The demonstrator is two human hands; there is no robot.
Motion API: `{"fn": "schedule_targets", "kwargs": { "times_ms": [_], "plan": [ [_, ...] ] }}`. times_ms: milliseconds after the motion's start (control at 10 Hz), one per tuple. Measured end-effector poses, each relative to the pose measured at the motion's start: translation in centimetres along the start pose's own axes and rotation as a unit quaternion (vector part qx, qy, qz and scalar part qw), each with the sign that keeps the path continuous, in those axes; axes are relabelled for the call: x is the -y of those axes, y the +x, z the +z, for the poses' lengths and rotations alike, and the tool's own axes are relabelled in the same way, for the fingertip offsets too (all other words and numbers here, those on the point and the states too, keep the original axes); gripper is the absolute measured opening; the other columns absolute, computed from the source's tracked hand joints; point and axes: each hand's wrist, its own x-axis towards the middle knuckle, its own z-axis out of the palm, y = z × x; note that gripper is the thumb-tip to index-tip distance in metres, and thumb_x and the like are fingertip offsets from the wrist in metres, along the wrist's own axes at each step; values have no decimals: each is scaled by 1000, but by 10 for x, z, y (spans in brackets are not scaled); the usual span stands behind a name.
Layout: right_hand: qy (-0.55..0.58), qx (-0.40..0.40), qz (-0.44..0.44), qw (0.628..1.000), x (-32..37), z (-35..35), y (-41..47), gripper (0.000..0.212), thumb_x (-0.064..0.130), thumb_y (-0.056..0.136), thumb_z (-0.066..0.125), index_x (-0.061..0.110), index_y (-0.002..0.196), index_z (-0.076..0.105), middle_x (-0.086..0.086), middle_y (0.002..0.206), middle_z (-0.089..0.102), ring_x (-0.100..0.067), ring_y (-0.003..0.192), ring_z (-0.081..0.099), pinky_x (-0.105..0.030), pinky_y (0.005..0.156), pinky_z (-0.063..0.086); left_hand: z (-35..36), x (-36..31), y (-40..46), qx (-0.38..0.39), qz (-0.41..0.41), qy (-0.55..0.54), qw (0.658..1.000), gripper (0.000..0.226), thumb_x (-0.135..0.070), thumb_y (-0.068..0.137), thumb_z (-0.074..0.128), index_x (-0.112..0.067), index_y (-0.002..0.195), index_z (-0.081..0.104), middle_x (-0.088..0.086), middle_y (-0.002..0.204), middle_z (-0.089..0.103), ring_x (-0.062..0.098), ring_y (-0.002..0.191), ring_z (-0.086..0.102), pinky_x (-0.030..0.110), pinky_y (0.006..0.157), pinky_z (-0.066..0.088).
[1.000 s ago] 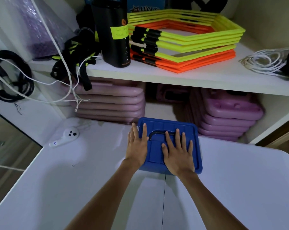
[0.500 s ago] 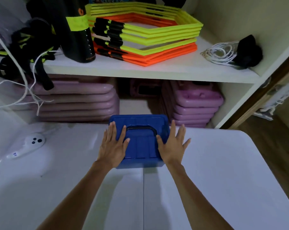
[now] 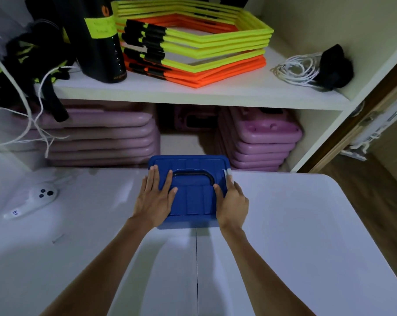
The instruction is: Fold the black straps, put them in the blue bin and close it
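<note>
The blue bin stands on the white table at its far edge, its lid on, with a black handle lying flat on top. My left hand lies flat on the lid's left side with fingers spread. My right hand clasps the lid's right edge, thumb on top by the handle's end and fingers down over the side. No black straps show on the table; the bin's inside is hidden.
The white table runs up to a white shelf unit. The shelf holds yellow and orange hexagon rings, a black cylinder, a black-and-yellow strap tangle and white cord. Purple stacks sit below. A white controller lies left.
Both hands slid apart from the lid's middle toward its sides. My right hand went from flat on top to clasping the right edge. The view swung right.
</note>
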Motion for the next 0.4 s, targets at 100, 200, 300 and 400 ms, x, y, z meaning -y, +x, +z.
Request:
{"fn": "schedule_targets", "kwargs": {
  "times_ms": [100, 200, 300, 400],
  "plan": [
    [-28, 20, -13, 999, -2, 0, 5, 52, 42, 100, 42, 19, 145, 35, -11, 119, 61, -30, 102, 63, -45, 91, 50, -1, 2, 0, -10, 11, -2, 1000, 84, -56, 75, -31, -18, 148, -16, 23, 156, -16, 32, 144, -19, 39, 114, -9],
    [-82, 66, -17, 994, -6, 1, -2, 49, 42, 102, 33, 22, 147, 31, -15, 137, 48, -32, 124, 49, -45, 100, 44, 2, 2, -3, -9, 25, 8, 1000, 87, -58, 67, -44, -19, 142, -23, 24, 156, -16, 32, 142, -23, 38, 112, -10],
    [-94, 123, -24, 988, 1, -9, 3, 52, 43, 103, 26, 25, 152, 22, -16, 160, 14, -33, 148, 12, -49, 114, 28, -7, 7, 6, -8, 29, -17, 999, 88, -59, 71, -40, -18, 145, -15, 24, 157, -8, 31, 141, -19, 40, 113, -5],
    [-25, 146, -91, 985, -13, -28, -16, 58, 50, 100, 28, 34, 154, 10, -6, 163, -3, -24, 150, -7, -46, 120, 12, 4, 4, -22, -103, 10, -62, 993, 71, -52, 98, -4, -13, 147, 28, 21, 154, 25, 35, 143, 18, 48, 115, 16]
  ]
}}
